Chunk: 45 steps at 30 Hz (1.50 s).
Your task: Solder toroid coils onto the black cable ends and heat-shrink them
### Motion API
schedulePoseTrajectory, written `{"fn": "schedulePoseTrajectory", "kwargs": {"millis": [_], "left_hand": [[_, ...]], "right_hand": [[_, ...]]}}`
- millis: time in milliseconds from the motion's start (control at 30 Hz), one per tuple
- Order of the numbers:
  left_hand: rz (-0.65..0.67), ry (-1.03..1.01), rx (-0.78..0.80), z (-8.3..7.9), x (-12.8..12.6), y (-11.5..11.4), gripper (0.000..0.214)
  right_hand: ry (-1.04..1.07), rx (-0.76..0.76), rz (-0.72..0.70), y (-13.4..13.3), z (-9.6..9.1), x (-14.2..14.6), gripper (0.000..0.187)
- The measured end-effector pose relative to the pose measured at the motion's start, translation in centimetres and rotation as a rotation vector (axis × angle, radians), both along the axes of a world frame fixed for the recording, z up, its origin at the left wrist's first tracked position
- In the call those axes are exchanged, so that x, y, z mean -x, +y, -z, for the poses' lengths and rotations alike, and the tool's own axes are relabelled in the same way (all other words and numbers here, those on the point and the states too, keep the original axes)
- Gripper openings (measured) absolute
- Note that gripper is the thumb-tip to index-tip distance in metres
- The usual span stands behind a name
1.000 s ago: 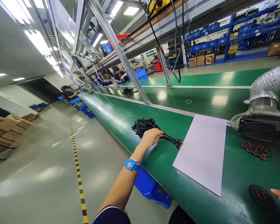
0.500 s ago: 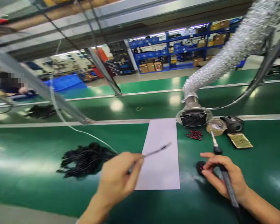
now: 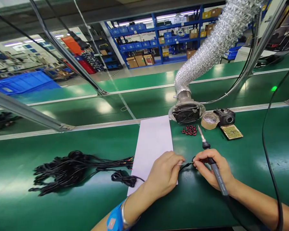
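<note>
My left hand (image 3: 165, 171) is closed in a pinch above the right edge of a white sheet (image 3: 153, 141), holding a thin black cable (image 3: 186, 165). A fine light-coloured strand shows at its fingertips. My right hand (image 3: 214, 168) holds a soldering iron (image 3: 216, 173) lying across the palm, its tip pointing up and away. The thumb and forefinger of that hand meet at the cable's end, by a small dark round piece mostly hidden behind them. The cable's coiled part (image 3: 124, 178) rests at the sheet's left edge.
A bundle of black cables (image 3: 69, 171) lies at left. Beyond my hands are small red-and-black parts (image 3: 189, 130), a fume extractor (image 3: 186, 115), a tape-like roll (image 3: 210, 121), an iron stand (image 3: 225, 117) and a sponge tray (image 3: 232, 132). A black cord (image 3: 265, 138) hangs at right.
My left hand has moved right with the cable, bringing its end to my right fingertips. The soldering iron stays in my right hand. The view has shifted, showing more of the cable bundle.
</note>
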<state>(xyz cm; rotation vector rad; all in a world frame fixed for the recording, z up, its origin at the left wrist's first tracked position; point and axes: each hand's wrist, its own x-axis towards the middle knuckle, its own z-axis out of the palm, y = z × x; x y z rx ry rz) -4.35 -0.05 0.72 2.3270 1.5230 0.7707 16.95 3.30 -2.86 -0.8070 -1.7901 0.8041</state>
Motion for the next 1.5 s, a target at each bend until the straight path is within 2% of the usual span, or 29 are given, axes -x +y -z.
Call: {"fn": "schedulePoseTrajectory", "kwargs": {"millis": [67, 200, 267, 333, 433, 500, 567, 700, 833, 933, 1100, 1300, 1433, 1500], "left_hand": [[0.042, -0.068, 0.115, 0.1, -0.9, 1.0, 0.033], [0.179, -0.185, 0.448, 0.2, -1.7, 2.1, 0.032], [0.165, -0.23, 0.507, 0.1, -1.8, 2.3, 0.034], [0.086, -0.21, 0.488, 0.2, -1.9, 2.4, 0.035], [-0.032, -0.043, 0.477, 0.9, -2.3, 2.7, 0.023], [-0.049, 0.065, 0.474, 1.6, -2.6, 2.8, 0.018], [-0.043, 0.084, 0.459, 2.1, -2.7, 2.8, 0.013], [-0.106, -0.121, 0.485, 1.4, -2.5, 2.1, 0.011], [-0.1, -0.298, 0.477, -0.1, -2.8, 1.4, 0.012], [-0.087, -0.392, 0.485, -0.5, -3.4, 1.3, 0.01], [-0.05, -0.579, 0.653, 0.1, -3.8, 1.1, 0.022], [-0.06, -0.6, 0.565, 1.4, -3.8, 0.5, 0.03], [-0.172, -0.8, 0.581, 2.4, -3.8, 0.5, 0.038], [-0.177, -0.907, 0.612, 2.6, -3.8, 0.5, 0.041]], "right_hand": [[0.007, 0.033, -0.006, 0.0, 0.1, -0.1, 0.018], [0.004, 0.084, -0.013, 0.2, 0.6, -0.4, 0.014], [0.019, 0.105, -0.001, 0.4, 0.7, -0.6, 0.013], [0.055, 0.138, 0.028, 0.7, 0.6, -0.7, 0.014], [0.088, 0.159, 0.062, 1.1, 0.5, -1.0, 0.015], [0.088, 0.14, 0.069, 1.4, 0.5, -1.2, 0.015], [0.073, 0.112, 0.084, 1.5, 0.4, -1.3, 0.017], [0.019, 0.093, 0.095, 1.3, 0.2, -1.1, 0.023], [0.024, 0.178, -0.011, 0.6, -0.3, -0.6, 0.029], [0.055, 0.231, -0.002, 0.1, -0.5, -0.3, 0.026], [0.104, 0.266, -0.011, 0.0, -0.4, -0.1, 0.024], [0.111, 0.371, -0.027, 0.1, -0.7, 0.2, 0.029], [0.114, 0.418, -0.037, 0.1, -0.7, 0.2, 0.026], [0.115, 0.434, -0.061, 0.1, -0.6, 0.1, 0.027]]}}
